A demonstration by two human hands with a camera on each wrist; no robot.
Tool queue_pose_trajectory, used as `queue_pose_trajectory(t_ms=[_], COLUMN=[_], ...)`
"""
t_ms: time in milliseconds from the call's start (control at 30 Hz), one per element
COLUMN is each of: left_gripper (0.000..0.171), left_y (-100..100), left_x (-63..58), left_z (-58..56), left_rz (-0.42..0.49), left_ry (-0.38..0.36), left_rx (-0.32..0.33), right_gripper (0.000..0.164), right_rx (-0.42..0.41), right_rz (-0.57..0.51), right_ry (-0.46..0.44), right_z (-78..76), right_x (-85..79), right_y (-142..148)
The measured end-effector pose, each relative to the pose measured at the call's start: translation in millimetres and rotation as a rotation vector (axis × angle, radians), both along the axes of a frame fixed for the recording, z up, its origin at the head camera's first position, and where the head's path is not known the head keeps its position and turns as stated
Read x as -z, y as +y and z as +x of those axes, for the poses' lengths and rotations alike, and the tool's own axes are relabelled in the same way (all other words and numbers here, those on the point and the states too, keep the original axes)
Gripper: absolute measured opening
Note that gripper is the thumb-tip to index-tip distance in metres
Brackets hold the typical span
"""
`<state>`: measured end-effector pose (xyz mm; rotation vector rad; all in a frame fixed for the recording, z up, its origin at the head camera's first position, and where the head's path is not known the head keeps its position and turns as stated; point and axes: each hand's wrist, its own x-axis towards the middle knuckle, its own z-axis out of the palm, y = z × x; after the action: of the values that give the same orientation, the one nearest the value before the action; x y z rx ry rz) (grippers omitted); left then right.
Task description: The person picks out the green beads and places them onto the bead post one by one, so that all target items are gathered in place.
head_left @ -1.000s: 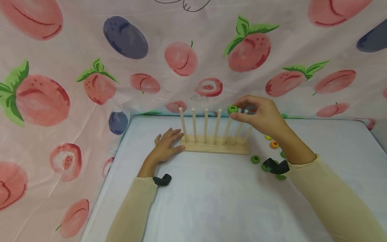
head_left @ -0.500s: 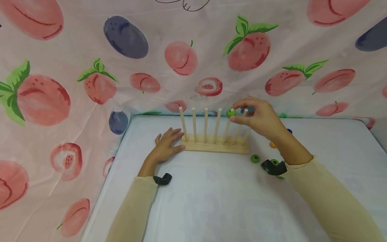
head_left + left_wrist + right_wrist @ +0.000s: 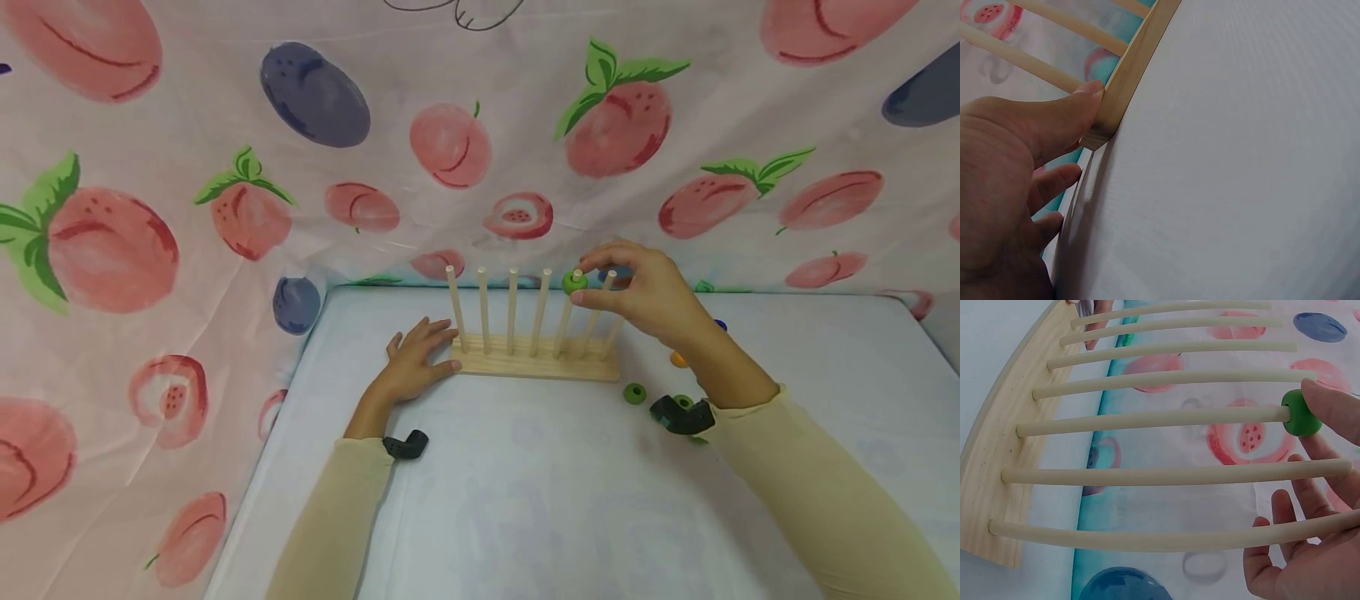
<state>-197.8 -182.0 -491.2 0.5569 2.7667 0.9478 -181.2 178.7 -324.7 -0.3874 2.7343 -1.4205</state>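
One bead (image 3: 573, 285) right of centre rings a peg (image 3: 564, 320), pinched by the right hand (image 3: 647, 287); the left hand (image 3: 412, 365), loosely spread, touches the rack (image 3: 498, 365) mid-frame.

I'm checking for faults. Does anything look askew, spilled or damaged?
Nothing clearly stands out. The pegs look bowed in the right wrist view but straight in the head view, likely lens distortion. The right hand holds a green bead around one peg's top; some loose beads are partly hidden.

Rack (image 3: 534, 366) in high forward-down head view and 2 close wrist views
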Motion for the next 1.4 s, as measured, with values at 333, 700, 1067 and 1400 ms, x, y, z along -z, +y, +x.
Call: queue_pose_trajectory(t_ms=[333,700,1067,1400], left_gripper=[0.061,0.061,0.060,0.060], left_y=[0,1,1,2], left_x=[1.6,0.9,-1.8,-5.9], left_z=[-1.1,-0.9,2.8,4.2], left_rz=[-0.008,-0.007,0.016,0.010], left_ry=[-0.004,0.002,0.008,0.012], left_rx=[-0.006,-0.004,-0.005,-0.005], right_gripper=[0.035,0.036,0.034,0.037], right_rx=[0.003,-0.006,-0.013,0.023], right_rz=[0.008,0.005,-0.014,-0.016], right_ry=[-0.001,-0.015,-0.020,-0.037], right_z=[-0.5,-0.9,1.1,3.0], right_x=[-1.1,-2.8,-2.2,-6.1], right_y=[0,1,1,13])
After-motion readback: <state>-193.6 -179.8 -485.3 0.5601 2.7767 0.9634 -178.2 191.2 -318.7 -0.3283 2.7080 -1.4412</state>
